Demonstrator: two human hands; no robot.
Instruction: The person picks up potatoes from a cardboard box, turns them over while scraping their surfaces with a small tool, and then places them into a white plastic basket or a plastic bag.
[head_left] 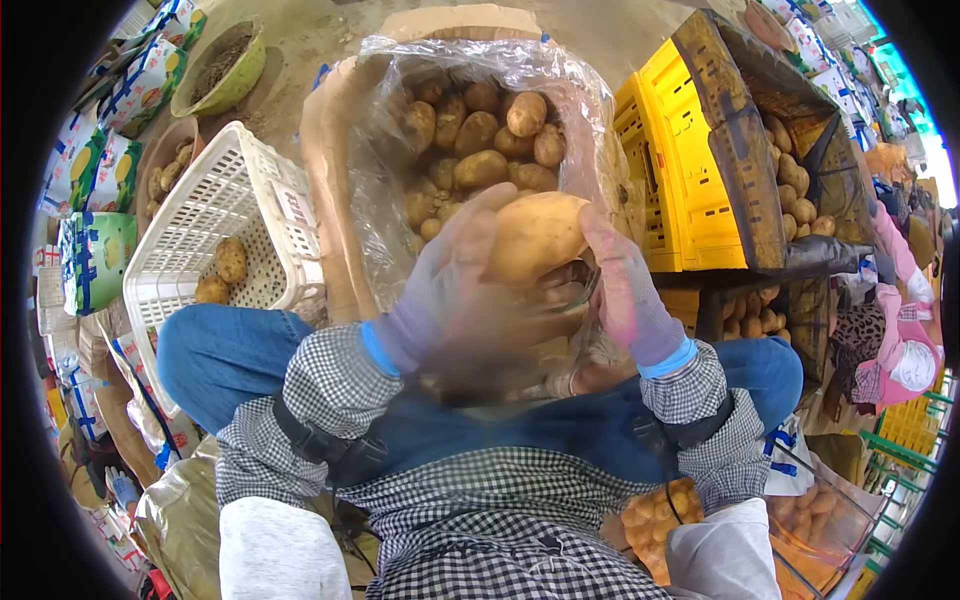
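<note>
A large pale potato [540, 232] is held up between my two gloved hands, above an open cardboard box. My left hand [450, 275] grips its left side, with the fingers partly blurred by motion. On the right side, my right hand [622, 285] has its thumb and fingers against the potato. Below them, the box [335, 190] has a clear plastic liner [385, 240] and holds several brown potatoes [480, 170]. My hands hide the near part of the box.
At the left, a white plastic basket [190, 215] holds two potatoes [231, 260]. Yellow crates [690, 150] and dark-lined crates of potatoes [790, 190] stand at the right. A green tub [250, 72] is at the upper left. A person in pink [890, 340] is at the far right.
</note>
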